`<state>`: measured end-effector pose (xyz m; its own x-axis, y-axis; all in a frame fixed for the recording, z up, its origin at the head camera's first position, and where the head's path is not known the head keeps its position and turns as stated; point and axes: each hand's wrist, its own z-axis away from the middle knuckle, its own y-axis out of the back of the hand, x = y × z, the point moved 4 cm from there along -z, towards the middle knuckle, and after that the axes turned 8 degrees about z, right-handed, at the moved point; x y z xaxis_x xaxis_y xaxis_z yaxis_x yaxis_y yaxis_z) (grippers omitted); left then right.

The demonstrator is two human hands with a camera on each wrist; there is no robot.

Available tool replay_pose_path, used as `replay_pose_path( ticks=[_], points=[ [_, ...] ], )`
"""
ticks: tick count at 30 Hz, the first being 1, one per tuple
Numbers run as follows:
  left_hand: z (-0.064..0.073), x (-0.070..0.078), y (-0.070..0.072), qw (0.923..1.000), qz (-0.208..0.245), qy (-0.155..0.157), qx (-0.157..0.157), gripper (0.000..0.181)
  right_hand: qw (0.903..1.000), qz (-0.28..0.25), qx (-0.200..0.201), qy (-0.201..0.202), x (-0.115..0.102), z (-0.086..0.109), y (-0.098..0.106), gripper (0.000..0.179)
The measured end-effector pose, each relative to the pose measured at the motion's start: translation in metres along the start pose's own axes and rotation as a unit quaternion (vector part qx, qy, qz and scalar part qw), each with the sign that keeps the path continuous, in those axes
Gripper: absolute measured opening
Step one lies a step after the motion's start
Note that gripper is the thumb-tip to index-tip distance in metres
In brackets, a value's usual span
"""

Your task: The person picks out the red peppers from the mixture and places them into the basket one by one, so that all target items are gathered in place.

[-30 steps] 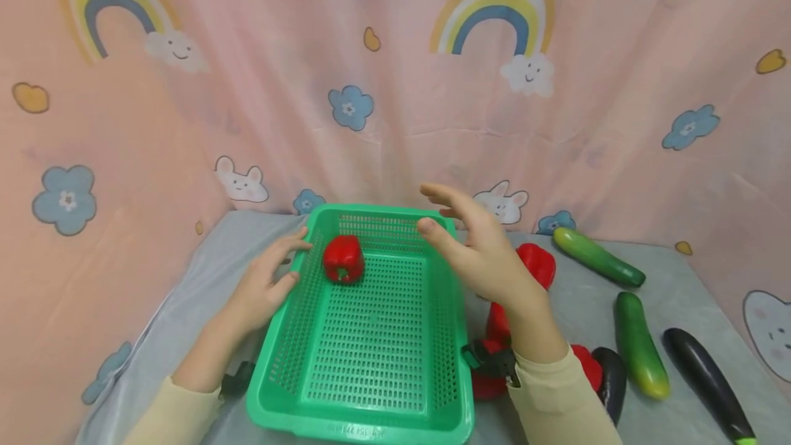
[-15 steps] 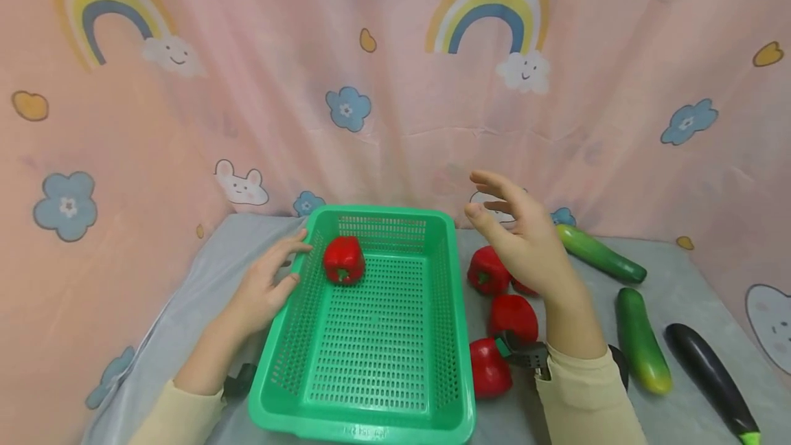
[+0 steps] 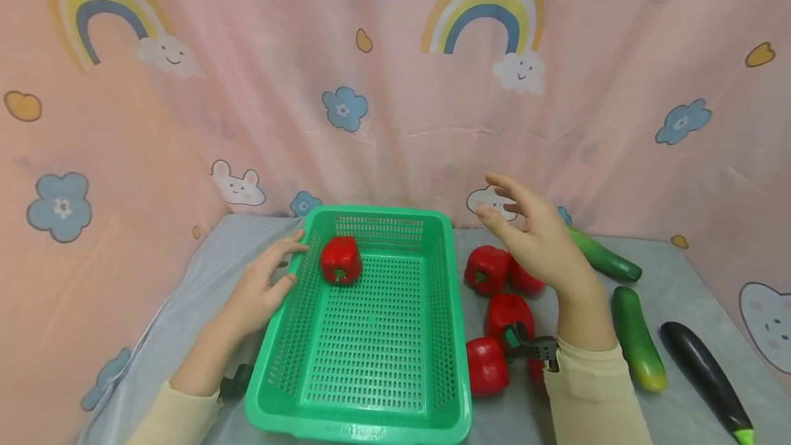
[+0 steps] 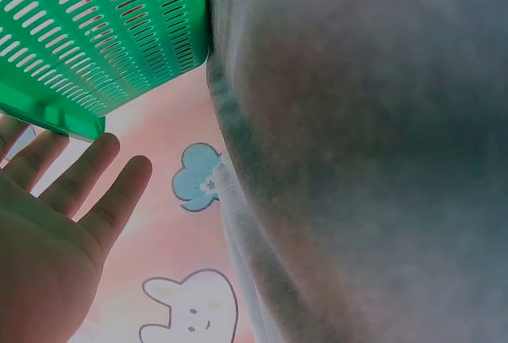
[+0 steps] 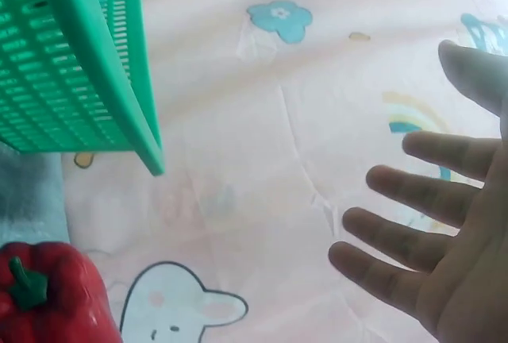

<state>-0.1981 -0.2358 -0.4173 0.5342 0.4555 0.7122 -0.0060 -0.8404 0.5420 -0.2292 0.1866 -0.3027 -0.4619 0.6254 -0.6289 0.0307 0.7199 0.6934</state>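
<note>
A green perforated basket stands in the middle of the head view, with one red bell pepper inside near its far left corner. My left hand rests its fingers along the basket's left rim; in the left wrist view, fingertips meet the underside of that rim. Held above the table to the right of the basket, my right hand has spread, relaxed fingers and nothing in them. Several red bell peppers lie below it beside the basket, partly covered by the wrist camera and forearm.
Farther right lie two green zucchini and a dark eggplant on the grey cloth. The far zucchini is partly behind my right hand. A pink patterned curtain hangs behind the table.
My right hand has moved rightward, from over the basket's right rim to above the loose peppers, uncovering several of them. My left hand stays at the left rim.
</note>
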Motion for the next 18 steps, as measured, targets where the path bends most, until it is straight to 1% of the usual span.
replay_pose_path(
  ticks=[3, 10, 14, 18],
  points=[
    [0.001, 0.0, 0.0, 1.0, -0.002, -0.002, 0.001, 0.051, 0.9997, 0.009, -0.011, -0.019, 0.006, 0.001, 0.006, 0.062],
    [0.002, 0.002, 0.001, 0.9999, -0.009, -0.007, 0.003, 0.052, 0.9976, 0.039, -0.029, -0.05, 0.025, 0.004, 0.015, 0.063],
    [0.001, 0.003, 0.0, 0.9999, -0.01, -0.008, 0.002, 0.051, 0.9945, 0.063, -0.046, -0.07, 0.039, 0.007, 0.018, 0.063],
    [0.001, 0.003, 0.0, 0.9999, -0.009, -0.009, 0.002, 0.05, 0.99, 0.074, -0.07, -0.097, 0.055, 0.01, 0.019, 0.067]
  ],
)
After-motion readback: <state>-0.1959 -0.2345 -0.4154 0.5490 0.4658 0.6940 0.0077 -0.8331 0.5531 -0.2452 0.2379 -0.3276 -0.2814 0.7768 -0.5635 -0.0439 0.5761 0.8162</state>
